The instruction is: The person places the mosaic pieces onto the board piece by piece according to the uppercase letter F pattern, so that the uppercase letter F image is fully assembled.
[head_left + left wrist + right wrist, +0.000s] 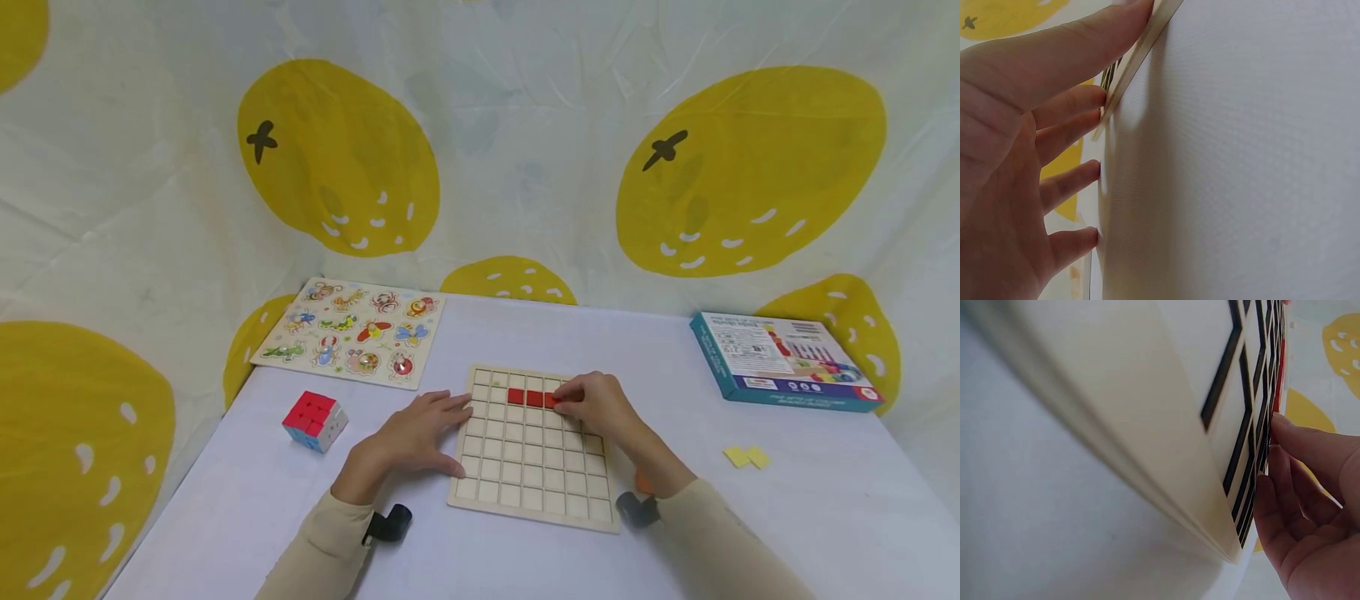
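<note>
A wooden grid board (532, 498) lies flat on the table with square cells. Two red square tiles (525, 397) sit side by side in an upper row. At the third cell in line, my right hand (603, 408) pinches another red tile (551, 401) between thumb and fingers, partly covering it. In the right wrist view, the thumb (1310, 440) meets the red strip at the board's surface. My left hand (416, 433) spreads along the board's left side, its thumb (1079, 53) and fingertips against the edge.
A red-topped puzzle cube (315, 421) stands left of the left hand. Behind it lies an insect picture puzzle (348, 333). A teal-edged box (783, 360) is at the back right, with two yellow tiles (746, 457) in front. Something orange (643, 482) shows beside the right forearm.
</note>
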A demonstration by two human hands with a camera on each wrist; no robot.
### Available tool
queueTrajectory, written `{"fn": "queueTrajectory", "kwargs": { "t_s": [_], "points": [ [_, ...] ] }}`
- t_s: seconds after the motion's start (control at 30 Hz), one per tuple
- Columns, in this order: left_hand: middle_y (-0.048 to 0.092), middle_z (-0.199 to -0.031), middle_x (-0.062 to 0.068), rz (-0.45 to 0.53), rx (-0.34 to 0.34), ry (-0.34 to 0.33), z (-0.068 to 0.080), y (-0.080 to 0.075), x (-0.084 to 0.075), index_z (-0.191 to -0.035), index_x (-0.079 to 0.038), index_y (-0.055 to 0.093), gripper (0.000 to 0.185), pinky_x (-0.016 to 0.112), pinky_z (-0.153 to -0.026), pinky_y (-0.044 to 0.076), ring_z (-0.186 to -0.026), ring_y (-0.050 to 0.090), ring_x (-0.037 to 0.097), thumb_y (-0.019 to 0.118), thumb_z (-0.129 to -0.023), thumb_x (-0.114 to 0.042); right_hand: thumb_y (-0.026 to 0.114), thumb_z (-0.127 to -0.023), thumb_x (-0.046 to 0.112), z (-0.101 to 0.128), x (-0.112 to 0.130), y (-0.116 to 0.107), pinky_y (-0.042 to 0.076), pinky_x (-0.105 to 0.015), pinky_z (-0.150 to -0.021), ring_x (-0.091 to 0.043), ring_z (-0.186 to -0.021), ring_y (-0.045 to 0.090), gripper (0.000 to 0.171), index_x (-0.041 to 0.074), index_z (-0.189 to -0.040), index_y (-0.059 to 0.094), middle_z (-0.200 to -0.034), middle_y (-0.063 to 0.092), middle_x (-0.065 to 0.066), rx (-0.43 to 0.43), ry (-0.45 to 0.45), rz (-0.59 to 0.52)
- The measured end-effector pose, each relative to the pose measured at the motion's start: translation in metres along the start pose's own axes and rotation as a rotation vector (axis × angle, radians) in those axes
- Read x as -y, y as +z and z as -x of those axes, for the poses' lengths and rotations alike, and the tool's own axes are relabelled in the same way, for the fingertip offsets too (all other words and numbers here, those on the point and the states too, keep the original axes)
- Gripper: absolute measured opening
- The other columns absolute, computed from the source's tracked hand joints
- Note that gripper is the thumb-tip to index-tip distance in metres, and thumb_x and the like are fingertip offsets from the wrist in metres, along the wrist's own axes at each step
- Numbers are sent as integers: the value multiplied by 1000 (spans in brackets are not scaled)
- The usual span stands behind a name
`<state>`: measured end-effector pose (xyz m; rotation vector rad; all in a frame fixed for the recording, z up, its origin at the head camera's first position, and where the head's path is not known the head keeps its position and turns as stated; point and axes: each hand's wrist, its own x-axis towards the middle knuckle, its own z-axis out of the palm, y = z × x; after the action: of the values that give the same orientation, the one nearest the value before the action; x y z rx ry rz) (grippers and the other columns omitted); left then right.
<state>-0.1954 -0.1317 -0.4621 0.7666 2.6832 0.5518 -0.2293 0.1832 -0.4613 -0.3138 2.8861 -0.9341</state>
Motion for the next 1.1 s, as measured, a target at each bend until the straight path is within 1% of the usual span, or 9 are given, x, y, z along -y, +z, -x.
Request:
{"fn": "queueTrajectory", "kwargs": {
  "t_s": [0.13, 0.4, 0.5, 0.63, 0.73, 0.93, 1.0, 1.1],
  "points": [
    [40, -165, -5, 0, -2, 0, 0, 0, 1, -150, -19, 53, 88, 64, -116, 40, -156, 31, 32, 87, -74, -50, 83, -84, 11, 0, 1, 0, 60, -39, -84, -22, -94, 72, 16, 7, -100, 82, -102, 80, -10, -10, -3, -1],
    [40, -165, -5, -3, -10, 2, -1, 1, 3, -150, -20, 53, 90, 63, -115, 41, -156, 31, 32, 88, -74, -51, 83, -83, 9, -2, 1, 1, 58, -35, -81, -17, -88, 70, 8, 9, -91, 81, -95, 80, -6, -3, 11, -7],
    [39, -165, -6, -5, -6, 1, -1, 1, 3, -151, -21, 52, 90, 64, -115, 41, -156, 30, 32, 87, -74, -51, 83, -83, 10, -2, 1, 2, 58, -35, -82, -17, -88, 70, 9, 9, -92, 81, -96, 80, -6, 3, 36, -14],
    [40, -165, -5, -5, -5, 6, 0, 1, 2, -151, -20, 52, 89, 64, -115, 41, -156, 30, 32, 87, -75, -50, 83, -83, 10, -2, 1, 3, 58, -32, -80, -17, -87, 70, 15, 6, -98, 81, -99, 79, -8, 2, 43, -20],
    [40, -165, -4, -7, -7, 12, 0, 0, 2, -151, -19, 52, 89, 63, -115, 41, -156, 31, 33, 87, -75, -50, 83, -83, 9, -2, 1, 3, 58, -30, -77, -16, -85, 69, 20, 4, -102, 80, -101, 78, -10, 5, 34, -20],
    [40, -165, -4, -8, -4, 11, 0, 0, 2, -151, -19, 52, 89, 63, -116, 41, -156, 30, 32, 87, -74, -50, 84, -83, 10, -3, 0, 3, 55, -27, -75, -14, -83, 67, 20, 5, -102, 80, -98, 78, -9, 23, 40, -13],
    [40, -165, -4, -6, -4, 9, 0, 0, 2, -151, -19, 52, 89, 63, -116, 40, -156, 30, 32, 87, -75, -50, 84, -83, 11, -4, -1, 2, 54, -26, -76, -14, -83, 66, 20, 6, -102, 80, -97, 78, -8, 33, 44, -14],
    [39, -165, -5, -5, -4, 6, -1, 1, 2, -151, -19, 52, 89, 62, -117, 40, -156, 30, 32, 87, -75, -49, 82, -85, 13, -3, -2, -2, 55, -28, -79, -15, -86, 66, 21, 6, -104, 79, -98, 77, -7, 63, 23, -23]
  ]
}}
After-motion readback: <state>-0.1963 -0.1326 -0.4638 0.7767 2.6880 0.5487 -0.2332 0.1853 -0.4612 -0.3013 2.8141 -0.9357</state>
